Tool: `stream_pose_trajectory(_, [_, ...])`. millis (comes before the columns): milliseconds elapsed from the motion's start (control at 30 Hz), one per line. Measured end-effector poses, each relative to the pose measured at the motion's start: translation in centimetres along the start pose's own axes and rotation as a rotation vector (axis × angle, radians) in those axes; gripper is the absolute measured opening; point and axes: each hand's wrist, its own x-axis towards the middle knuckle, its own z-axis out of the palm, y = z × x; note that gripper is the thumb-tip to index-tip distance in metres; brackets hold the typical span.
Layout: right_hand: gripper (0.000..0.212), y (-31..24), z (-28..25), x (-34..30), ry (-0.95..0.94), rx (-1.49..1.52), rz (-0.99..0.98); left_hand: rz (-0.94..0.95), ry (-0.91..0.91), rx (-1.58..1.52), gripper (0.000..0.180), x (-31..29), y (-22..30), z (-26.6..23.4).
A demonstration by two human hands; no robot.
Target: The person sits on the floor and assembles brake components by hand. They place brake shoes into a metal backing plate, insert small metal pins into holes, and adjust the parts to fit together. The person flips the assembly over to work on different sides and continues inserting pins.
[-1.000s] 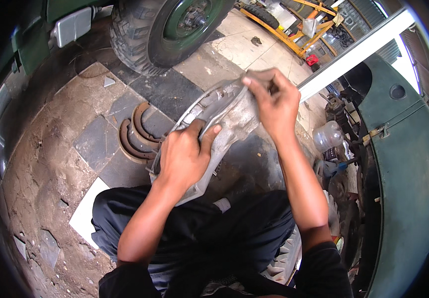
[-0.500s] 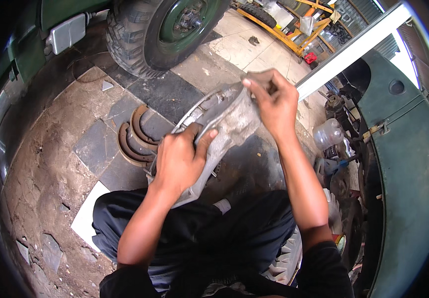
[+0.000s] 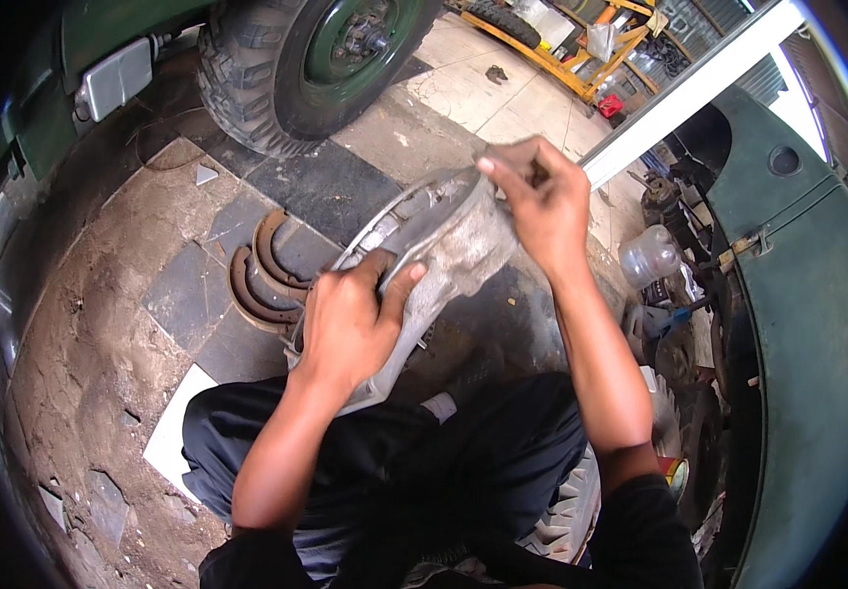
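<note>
A grey cast-metal housing with an open, round rim is propped at a slant over my lap. My left hand is closed on its near left edge, with the thumb on the outer wall and the fingers over the rim. At the housing's far upper end, my right hand is closed in a pinch close to the rim. Something thin and dark may be between those fingertips, but I cannot make it out. Two curved, rusty brake shoes lie on the floor tiles to the left of the housing.
A green vehicle's wheel stands at the far left. To the right are a green body panel, a clear plastic bottle and assorted parts. A white post slants behind my right hand. Broken dirt floor lies left.
The view has shifted slightly. Both hands keep nearly the same places on the housing, and the right fingertips have moved only a little at its far rim.
</note>
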Motion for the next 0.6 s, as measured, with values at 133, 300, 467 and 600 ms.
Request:
stream_pose_trajectory(133, [0.018,1.3,-0.8,0.2,0.016,0.023,0.020,0.010,-0.010,0.011,0.041,0.2,0.3,-0.2])
stream_pose_trajectory(300, [0.016,0.1,0.0,-0.8,0.027,0.135,-0.028,-0.006,-0.007,0.002,0.040,-0.2,0.1,0.3])
stream_pose_trajectory(467, [0.016,-0.4,0.3,-0.7,0.044,0.155,0.021,-0.003,-0.014,0.019,0.040,0.7,0.2,-0.1])
stream_pose_trajectory(600, [0.016,-0.3,2.3,-0.5,0.160,0.156,0.002,0.006,0.006,0.081,0.048,0.8,-0.2,-0.5])
